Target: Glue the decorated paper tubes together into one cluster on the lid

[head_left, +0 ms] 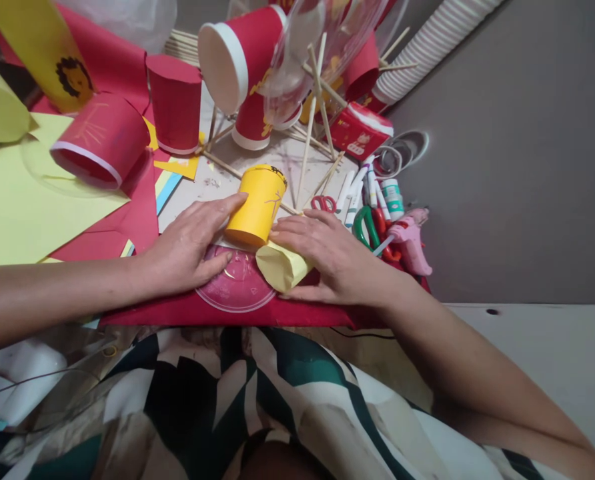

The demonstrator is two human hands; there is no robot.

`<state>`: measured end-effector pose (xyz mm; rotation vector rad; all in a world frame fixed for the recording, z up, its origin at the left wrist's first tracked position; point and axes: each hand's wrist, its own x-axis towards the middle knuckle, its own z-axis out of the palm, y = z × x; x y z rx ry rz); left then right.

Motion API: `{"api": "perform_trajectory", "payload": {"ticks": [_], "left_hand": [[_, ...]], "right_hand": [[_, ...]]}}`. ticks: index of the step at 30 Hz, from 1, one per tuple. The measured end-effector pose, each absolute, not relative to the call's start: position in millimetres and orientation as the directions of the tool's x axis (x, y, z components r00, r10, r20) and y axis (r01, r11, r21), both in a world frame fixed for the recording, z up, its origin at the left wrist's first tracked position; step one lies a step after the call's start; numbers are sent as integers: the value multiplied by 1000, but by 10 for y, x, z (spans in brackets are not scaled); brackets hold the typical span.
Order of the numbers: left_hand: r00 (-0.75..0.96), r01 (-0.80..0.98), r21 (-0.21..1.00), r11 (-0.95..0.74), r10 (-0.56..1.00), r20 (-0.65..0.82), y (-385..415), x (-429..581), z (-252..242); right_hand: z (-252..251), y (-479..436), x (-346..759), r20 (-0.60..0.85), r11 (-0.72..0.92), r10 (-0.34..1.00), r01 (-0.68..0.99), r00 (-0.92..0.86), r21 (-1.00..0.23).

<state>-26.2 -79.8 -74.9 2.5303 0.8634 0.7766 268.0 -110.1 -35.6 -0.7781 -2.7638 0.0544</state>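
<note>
A small yellow paper cylinder (255, 203), with thin lines drawn on its side and a dark wavy edge at its top, stands slightly tilted between my hands. My left hand (197, 240) is open, fingertips against the cylinder's left side and thumb over a clear round plastic lid (237, 293). My right hand (327, 257) curves around a pale yellow rolled paper piece (280, 267), thumb below it and fingers above; its fingertips reach the cylinder's right side. The lid lies on red paper at the table's near edge, partly under the cylinder.
Red paper cups (175, 103) stand and lie behind my hands, among wooden sticks (307, 147). On the right are markers (355, 193), green-handled scissors (365, 227) and a pink glue gun (412, 243). Pale yellow paper sheets (42, 213) cover the left, beside a grey wall hose (437, 47) farther right.
</note>
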Motion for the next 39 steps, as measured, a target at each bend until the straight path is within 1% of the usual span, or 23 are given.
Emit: {"api": "perform_trajectory", "payload": {"ticks": [5,7,8,10,12,13,14,15,17,20,23,26,28,30,35,39], "left_hand": [[664,443,511,-737,653,366,-801,-263,-713],[650,476,529,-703,686,327,-805,-266,-650],[635,507,533,-678,711,301,-806,-266,-608],[596,586,532,-611,770,228,-807,-262,-511],[554,661,526,-535,821,138,-801,-247,-417],[536,691,526,-496,840,88,-795,-234,-377],[522,715,526,-461,852,38,-786,-220,-345],[509,735,523,-432,860,-5,-776,-204,-320],[492,764,509,-396,868,-63,-753,-173,-289],[474,790,484,-376,876,-92,-731,-136,-270],[466,805,455,-381,881,-87,-736,-113,-259],[476,810,422,-406,876,-71,-766,-106,-255],[481,807,422,-413,874,-66,-794,-109,-252],[473,805,437,-401,879,-65,-825,-112,-242],[442,764,534,-362,897,-24,-879,-110,-206],[417,718,626,-305,908,-35,-844,-115,-222]], "right_hand": [[-249,-1246,2836,325,795,593,600,-737,-91],[-261,-1343,2921,404,765,618,636,-675,-107],[-288,-1407,2952,460,735,639,666,-616,-129],[-383,-1567,2970,583,636,696,736,-419,-231],[-511,-1752,2911,639,496,757,758,-138,-423],[-575,-1843,2857,618,426,786,733,-10,-530],[-631,-1928,2791,579,369,811,696,82,-616],[-679,-2000,2721,531,334,838,648,129,-685],[-739,-2098,2590,455,299,881,593,130,-748],[-766,-2146,2477,423,287,903,625,76,-726],[-778,-2155,2454,445,310,895,661,40,-683],[-804,-2163,2445,455,345,890,656,-3,-671],[-818,-2144,2427,466,360,884,662,-19,-657],[-820,-2097,2406,495,360,869,692,-5,-625],[-807,-1943,2406,618,344,786,815,22,-467],[-815,-1875,2435,648,344,761,832,25,-435]]}}
